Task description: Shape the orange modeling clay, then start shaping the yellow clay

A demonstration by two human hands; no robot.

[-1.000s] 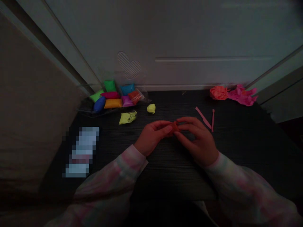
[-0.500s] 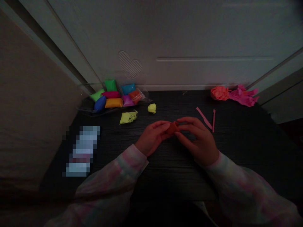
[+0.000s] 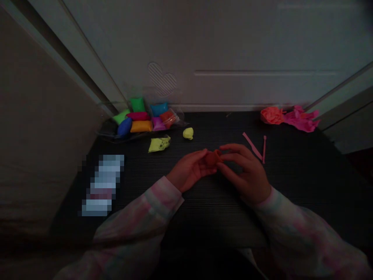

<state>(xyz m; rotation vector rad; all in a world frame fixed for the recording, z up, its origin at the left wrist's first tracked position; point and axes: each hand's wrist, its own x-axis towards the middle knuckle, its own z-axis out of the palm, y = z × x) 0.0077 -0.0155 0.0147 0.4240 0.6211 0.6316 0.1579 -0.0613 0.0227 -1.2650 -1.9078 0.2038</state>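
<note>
A small lump of red-orange modelling clay (image 3: 212, 158), shaped like a little pot with a raised rim on its right side, is held between both hands above the dark table. My left hand (image 3: 192, 169) cups it from the left, fingers curled beneath and thumb along its upper left. From the right, my right hand (image 3: 244, 171) grips the rim between thumb and fingertips. Just beyond the hands lie a pale yellow clay lump (image 3: 188, 133) and a torn yellow clay packet (image 3: 159, 144). Two pink modelling tools, a knife-shaped one (image 3: 252, 146) and a thin stick (image 3: 264, 149), rest beyond my right hand.
A clear plastic bag (image 3: 180, 118) with several coloured clay packets (image 3: 141, 126) sits at the back left. A phone (image 3: 103, 184) with a blurred screen lies at left. Crumpled coral (image 3: 272, 115) and pink (image 3: 301, 118) material is at the back right, near the white panel (image 3: 233, 46).
My left thumb has lifted and its fingers have opened somewhat beneath the clay, so more of its pot-like shape shows. My right hand keeps its grip on the rim. The view has shifted slightly.
</note>
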